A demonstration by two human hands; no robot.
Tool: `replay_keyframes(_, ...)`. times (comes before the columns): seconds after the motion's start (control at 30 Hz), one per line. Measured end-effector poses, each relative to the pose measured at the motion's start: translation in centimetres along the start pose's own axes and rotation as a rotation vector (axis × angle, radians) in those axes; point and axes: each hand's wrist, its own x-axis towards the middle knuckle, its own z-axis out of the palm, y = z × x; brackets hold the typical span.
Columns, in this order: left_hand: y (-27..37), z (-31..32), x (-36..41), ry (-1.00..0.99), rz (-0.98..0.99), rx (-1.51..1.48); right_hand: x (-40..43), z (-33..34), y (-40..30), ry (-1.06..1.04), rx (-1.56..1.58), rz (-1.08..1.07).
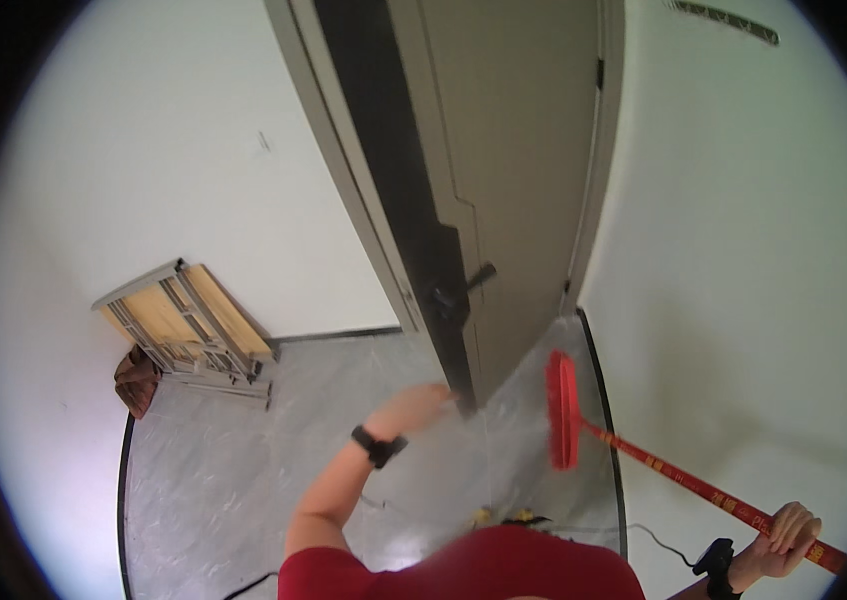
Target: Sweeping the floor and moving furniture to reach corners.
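My right hand [792, 531] is wrapped around the red printed handle [693, 484] of a push-type broom, at the lower right. The broom's red head [563, 411] is at the handle's far end, over the grey floor beside the right wall. My left hand [416, 409] reaches forward near the lower edge of a door [513, 172] that stands ajar. Blur hides its fingers, and whether it touches the door is unclear. A dark lever handle [482, 276] sticks out from the door above that hand.
Folded metal frames with a wooden board [191, 315] lean on the left wall, with a brown cloth or bag [138, 381] beside them. Grey plastic-like sheeting [243, 465] covers the floor. A thin cable [660, 536] runs at the lower right. The door frame [352, 172] borders the white wall.
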Motion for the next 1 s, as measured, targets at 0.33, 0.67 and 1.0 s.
replay_keyframes(0.33, 8.2, 3.0, 9.6, 0.035, 0.370, 0.160, -0.9, 0.1, -6.1, -0.097, 0.098, -0.187)
replay_keyframes(0.67, 24.3, 11.1, 12.3, 0.138, 0.652, -0.227, 2.6, 0.6, -6.6, -0.098, 0.505, -0.119)
replay_keyframes(1.0, 20.1, 7.4, 12.6, 0.199, 0.286, -0.049, 4.8, 0.9, 0.0, 0.011, 0.513, -0.100)
